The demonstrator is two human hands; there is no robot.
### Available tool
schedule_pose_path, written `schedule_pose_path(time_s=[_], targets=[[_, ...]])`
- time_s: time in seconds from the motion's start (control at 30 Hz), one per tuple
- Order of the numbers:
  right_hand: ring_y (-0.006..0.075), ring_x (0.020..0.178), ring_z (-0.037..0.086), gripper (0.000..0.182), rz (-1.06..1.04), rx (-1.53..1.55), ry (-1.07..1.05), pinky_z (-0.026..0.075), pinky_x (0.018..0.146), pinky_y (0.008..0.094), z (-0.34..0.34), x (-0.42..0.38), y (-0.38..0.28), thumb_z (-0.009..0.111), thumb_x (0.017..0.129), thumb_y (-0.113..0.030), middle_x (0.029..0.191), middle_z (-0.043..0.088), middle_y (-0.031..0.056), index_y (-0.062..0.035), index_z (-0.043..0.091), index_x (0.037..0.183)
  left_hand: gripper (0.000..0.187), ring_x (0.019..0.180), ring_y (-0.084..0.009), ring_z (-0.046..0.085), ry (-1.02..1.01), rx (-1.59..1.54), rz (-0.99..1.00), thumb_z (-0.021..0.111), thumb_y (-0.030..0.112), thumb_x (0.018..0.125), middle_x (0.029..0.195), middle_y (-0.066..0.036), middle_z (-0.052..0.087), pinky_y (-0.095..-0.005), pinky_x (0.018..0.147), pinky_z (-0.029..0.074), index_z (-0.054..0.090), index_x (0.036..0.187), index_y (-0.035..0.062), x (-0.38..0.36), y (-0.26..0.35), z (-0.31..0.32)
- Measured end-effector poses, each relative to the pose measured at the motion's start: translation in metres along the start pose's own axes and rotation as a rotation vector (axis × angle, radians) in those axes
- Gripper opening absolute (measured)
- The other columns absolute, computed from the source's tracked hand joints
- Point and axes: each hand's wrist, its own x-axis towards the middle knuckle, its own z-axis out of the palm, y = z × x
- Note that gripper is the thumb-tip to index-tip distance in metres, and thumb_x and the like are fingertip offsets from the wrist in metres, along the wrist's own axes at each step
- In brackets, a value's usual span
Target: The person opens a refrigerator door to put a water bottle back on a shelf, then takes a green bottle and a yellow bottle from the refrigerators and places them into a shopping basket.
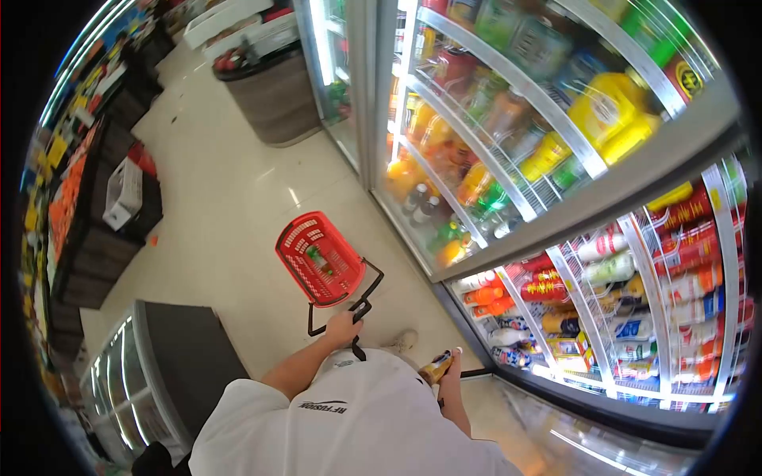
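Note:
My left hand (343,327) is closed around the black handle (367,305) of a red plastic shopping basket (295,274). The basket appears in front of me over the pale floor, with a small green item (315,255) inside that I cannot make out. At my right side, near the fridge doors, my right hand (451,368) grips a small bottle (436,367) with a yellow-brown body or label. Its fingers are partly hidden by the bottle and my white shirt.
Glass-door drink fridges (476,274) stacked with bottles line the right side, with a metal door frame (556,206) between sections. A low glass-fronted cabinet (171,373) stands at left. Farther off are a rounded produce stand (270,99), a white crate (125,193) and display shelves.

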Motion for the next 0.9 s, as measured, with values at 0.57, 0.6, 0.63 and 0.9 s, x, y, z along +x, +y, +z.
schedule_pose_path(time_s=[0.57, 0.6, 0.63, 0.9], targets=[[0.0274, 0.069, 0.060, 0.031, 0.008, -0.185, -0.161, 0.054, 0.065, 0.0427, 0.227, 0.020, 0.055, 0.068, 0.082, -0.035, 0.076, 0.058, 0.0080, -0.0109, 0.054, 0.095, 0.037, 0.086, -0.0372, 0.067, -0.170, -0.009, 0.215, 0.062, 0.041, 0.080, 0.088, -0.020, 0.069, -0.0493, 0.074, 0.053, 0.069, 0.093, 0.0068, -0.016, -0.112, -0.065], [0.0285, 0.069, 0.060, 0.033, 0.031, -0.208, -0.172, 0.054, 0.066, 0.0442, 0.235, 0.022, 0.069, 0.068, 0.081, -0.037, 0.076, 0.058, 0.0086, -0.0103, 0.054, 0.093, 0.040, 0.086, -0.0378, 0.067, -0.180, 0.015, 0.223, 0.061, 0.044, 0.080, 0.088, -0.021, 0.068, -0.0485, 0.076, 0.053, 0.068, 0.094, 0.0071, -0.017, -0.113, -0.067], [0.0304, 0.068, 0.060, 0.035, 0.091, -0.211, -0.202, 0.053, 0.065, 0.0462, 0.227, 0.042, 0.083, 0.068, 0.080, -0.040, 0.076, 0.058, 0.0101, -0.0095, 0.055, 0.090, 0.041, 0.086, -0.0380, 0.067, -0.195, 0.005, 0.237, 0.061, 0.045, 0.081, 0.088, -0.021, 0.068, -0.0483, 0.076, 0.053, 0.068, 0.095, 0.0069, -0.016, -0.117, -0.067], [0.0308, 0.065, 0.062, 0.036, 0.100, -0.450, -0.199, 0.054, 0.061, 0.0445, 0.276, 0.036, 0.112, 0.062, 0.084, -0.045, 0.069, 0.060, 0.0115, -0.0107, 0.056, 0.093, 0.042, 0.083, -0.0377, 0.067, -0.084, -0.081, 0.316, 0.066, 0.044, 0.079, 0.085, -0.020, 0.068, -0.0483, 0.075, 0.052, 0.069, 0.093, 0.0054, -0.007, -0.160, -0.045]])
